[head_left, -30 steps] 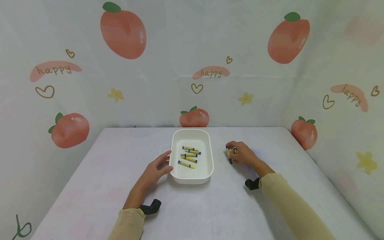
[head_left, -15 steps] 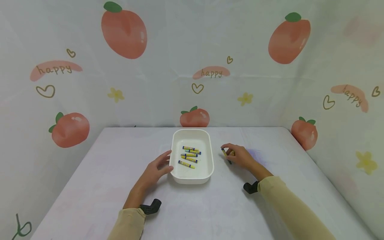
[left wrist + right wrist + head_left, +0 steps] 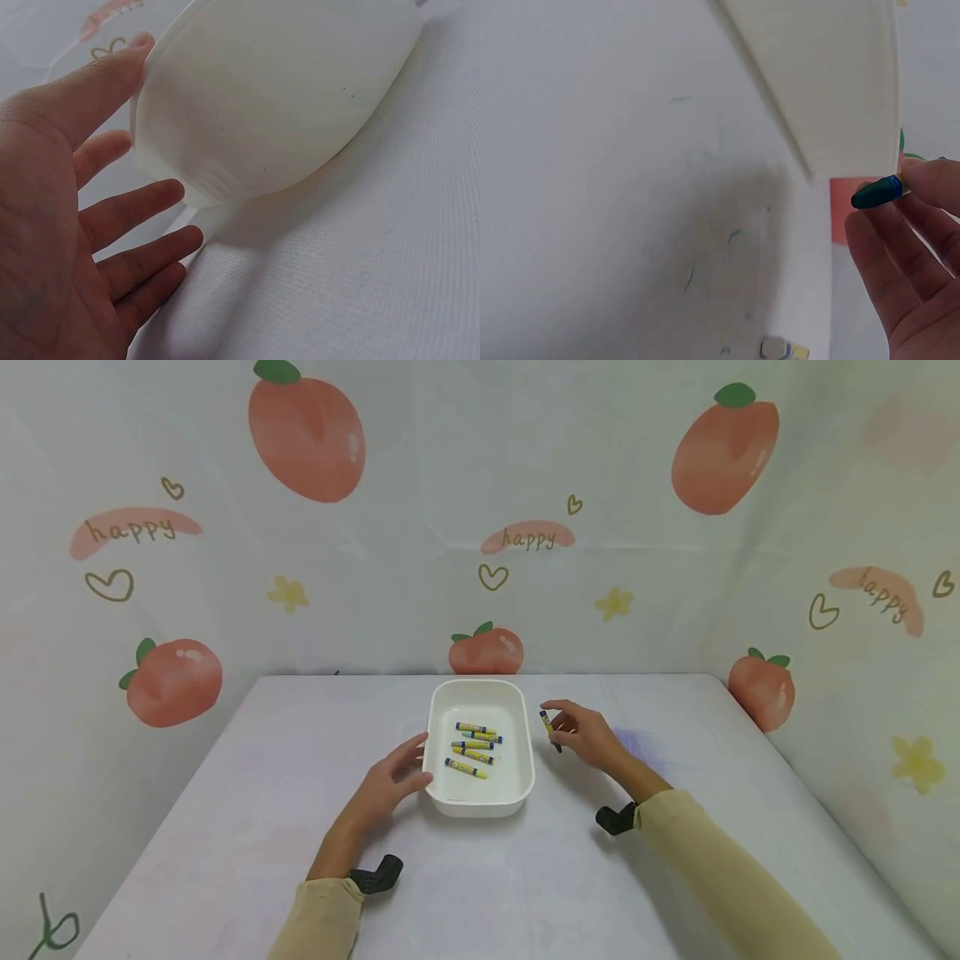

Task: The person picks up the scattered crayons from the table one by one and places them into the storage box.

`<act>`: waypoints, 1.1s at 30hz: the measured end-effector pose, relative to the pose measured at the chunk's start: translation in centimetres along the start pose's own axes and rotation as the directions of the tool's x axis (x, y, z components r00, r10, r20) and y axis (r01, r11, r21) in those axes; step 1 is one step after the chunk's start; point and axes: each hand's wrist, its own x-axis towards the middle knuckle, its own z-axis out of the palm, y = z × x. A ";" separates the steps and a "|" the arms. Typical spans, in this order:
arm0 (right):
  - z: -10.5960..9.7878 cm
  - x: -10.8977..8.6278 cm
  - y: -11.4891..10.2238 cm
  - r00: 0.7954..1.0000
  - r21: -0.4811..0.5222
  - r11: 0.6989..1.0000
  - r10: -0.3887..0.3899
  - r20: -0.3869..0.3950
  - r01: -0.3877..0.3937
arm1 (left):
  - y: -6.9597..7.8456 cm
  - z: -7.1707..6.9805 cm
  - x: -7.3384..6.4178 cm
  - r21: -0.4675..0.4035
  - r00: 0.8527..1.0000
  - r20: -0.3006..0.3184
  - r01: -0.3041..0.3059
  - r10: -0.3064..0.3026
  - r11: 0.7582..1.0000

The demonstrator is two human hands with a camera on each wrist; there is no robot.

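Crayon w/ a dark green tip sits in your R hand, pinched btwn thumb and fingers, just outside the right side of the white tray. It's tilted, blue end up and tip down, and looks clear of the table, tho contact is hard to rule out. Your thumb is on the wrapper, not the bare wax, prob. for a cleaner, less slippery hold; a light pinch suits sth this thin. Your other R fingers reach out loosely, prob. as they aren't needed for the grip.

Your L hand isn't gripping: fingers are spread and fairly straight at the tray's left side, thumb up against the rim. That's prob. to steady the tray, since it looks light enough to slide if bumped. Tray is btwn your hands, directly in front, so either one gets there w/o much stretch.

Inside, five crayons lie crosswise, roughly parallel, approx. mid-floor; the nearest is a bit apart from the rest. That layout leaves bare floor at both ends, and the raised walls should stop any from rolling out.
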 end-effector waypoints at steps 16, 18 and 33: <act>0.6 2.3 -3.0 0.997 0.233 0.971 0.057 -0.052 -0.044 | -0.1 0.2 0.0 -0.006 1.000 -0.004 0.031 -0.031 1.000; 0.7 2.7 -3.4 0.997 0.242 0.969 0.060 -0.046 -0.047 | -0.1 0.1 0.0 -0.011 1.000 -0.008 0.028 -0.028 1.000; 2.2 4.0 -6.7 0.997 0.148 0.989 -0.021 0.073 0.010 | 0.1 0.1 0.0 0.010 1.000 -0.009 0.015 -0.015 1.000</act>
